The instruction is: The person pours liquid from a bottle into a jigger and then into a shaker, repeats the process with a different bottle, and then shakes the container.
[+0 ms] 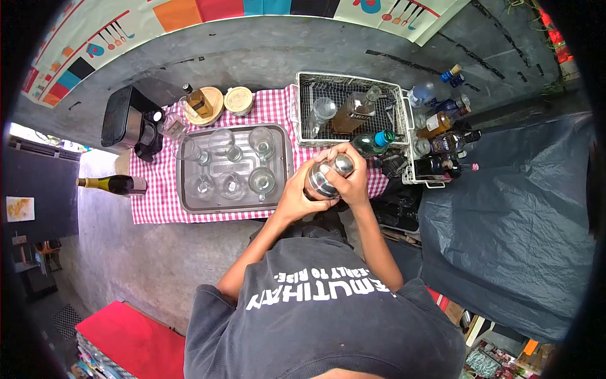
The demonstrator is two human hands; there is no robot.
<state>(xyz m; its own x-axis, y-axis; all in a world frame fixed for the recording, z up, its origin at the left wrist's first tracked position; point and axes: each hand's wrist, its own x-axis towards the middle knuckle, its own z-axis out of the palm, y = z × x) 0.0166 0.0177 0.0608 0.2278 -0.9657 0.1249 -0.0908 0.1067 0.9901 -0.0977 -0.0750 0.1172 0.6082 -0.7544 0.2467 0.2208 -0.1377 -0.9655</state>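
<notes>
A metal shaker [321, 186] is held at the near edge of the checked cloth [161, 207], between the tray [283, 158] on the left and the wire basket [348, 78] on the right. It is gripped by both hands together: the left hand [300, 193] is wrapped around its left side, and the right hand [351, 177] is closed over its right side and top, with metal showing between the fingers.

On the tray, six glass mugs [261, 181] are set out in two rows. In the basket, a brown bottle [353, 115] and a clear glass vessel [322, 110] are held; a green bottle [369, 144] is seen tilted at its near edge. A dark wine bottle [120, 184] is laid across the cloth's left edge. Farther right, more bottles [438, 124] are crowded together.
</notes>
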